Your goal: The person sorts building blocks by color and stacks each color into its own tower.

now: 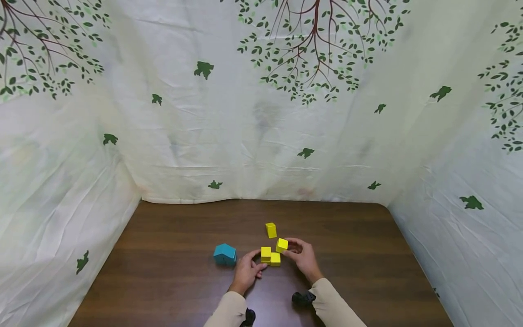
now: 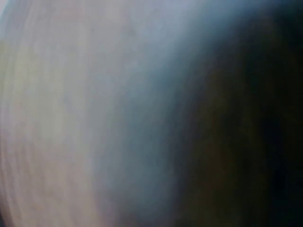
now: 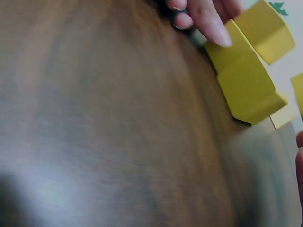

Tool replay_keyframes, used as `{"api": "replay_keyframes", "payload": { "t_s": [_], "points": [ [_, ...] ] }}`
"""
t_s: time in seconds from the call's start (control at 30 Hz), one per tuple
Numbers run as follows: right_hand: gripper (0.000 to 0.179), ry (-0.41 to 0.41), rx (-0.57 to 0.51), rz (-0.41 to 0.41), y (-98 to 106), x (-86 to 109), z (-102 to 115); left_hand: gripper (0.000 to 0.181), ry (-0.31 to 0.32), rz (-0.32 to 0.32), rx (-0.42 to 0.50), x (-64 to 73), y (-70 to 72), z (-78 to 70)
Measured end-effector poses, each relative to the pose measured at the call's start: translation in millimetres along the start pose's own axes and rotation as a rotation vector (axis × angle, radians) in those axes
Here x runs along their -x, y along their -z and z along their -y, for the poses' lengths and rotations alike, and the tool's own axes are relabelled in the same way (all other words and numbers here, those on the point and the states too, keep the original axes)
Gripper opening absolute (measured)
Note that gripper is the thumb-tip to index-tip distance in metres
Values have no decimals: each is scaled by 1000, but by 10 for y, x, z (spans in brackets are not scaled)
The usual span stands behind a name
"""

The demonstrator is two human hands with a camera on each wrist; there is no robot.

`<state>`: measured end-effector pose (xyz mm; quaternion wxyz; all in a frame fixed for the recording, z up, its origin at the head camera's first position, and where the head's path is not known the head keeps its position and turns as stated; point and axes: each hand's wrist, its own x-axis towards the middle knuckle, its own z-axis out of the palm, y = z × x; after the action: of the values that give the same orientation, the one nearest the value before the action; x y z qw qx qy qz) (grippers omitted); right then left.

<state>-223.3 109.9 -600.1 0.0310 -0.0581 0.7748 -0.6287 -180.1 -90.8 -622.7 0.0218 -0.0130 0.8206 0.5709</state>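
Observation:
Two yellow blocks sit side by side on the table, with a third yellow block (image 1: pixel 266 253) stacked on the left one. My left hand (image 1: pixel 247 271) holds the lower left block, its thumb across the front face and index finger along the left side. My right hand (image 1: pixel 303 258) pinches another yellow block (image 1: pixel 282 245) between thumb and fingers, close to the right of the stack. In the right wrist view, the left thumb (image 3: pixel 217 33) presses on the lower blocks (image 3: pixel 246 87), and the upper block (image 3: pixel 267 33) rests over them. The left wrist view is a blur.
Behind the stack stands one more yellow block (image 1: pixel 271 230). A blue block (image 1: pixel 224 254) with a pointed top edge lies left of the left hand. The brown wooden table (image 1: pixel 184 227) is bordered by a white leaf-print cloth (image 1: pixel 261 172) at the back and sides.

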Motion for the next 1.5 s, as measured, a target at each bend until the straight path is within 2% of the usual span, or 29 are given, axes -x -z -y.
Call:
{"api": "replay_keyframes", "payload": {
  "t_s": [0.23, 0.47, 0.53, 0.77, 1.13, 1.3, 1.5],
  "points": [
    [40, 26, 11, 25, -54, 142, -35, 51, -1, 9, -8, 5, 11, -8],
    [40, 59, 11, 33, -109, 163, -63, 52, 4, 14, -5, 2, 18, -5],
    [39, 74, 3, 40, -120, 170, -32, 52, 1, 16, -6, 4, 17, -2],
    [36, 113, -3, 71, -124, 272, 290, 52, 1, 19, -5, 3, 16, -1],
    [38, 98, -19, 73, -125, 276, 303, 52, -3, 16, -11, -2, 16, -4],
    [45, 80, -38, 130, -49, 264, 253, 51, -6, 8, -19, -5, 17, -19],
    [49, 11, -80, 239, 180, 212, 169, 52, -12, 8, -14, 0, 15, -15]
  ]
}}
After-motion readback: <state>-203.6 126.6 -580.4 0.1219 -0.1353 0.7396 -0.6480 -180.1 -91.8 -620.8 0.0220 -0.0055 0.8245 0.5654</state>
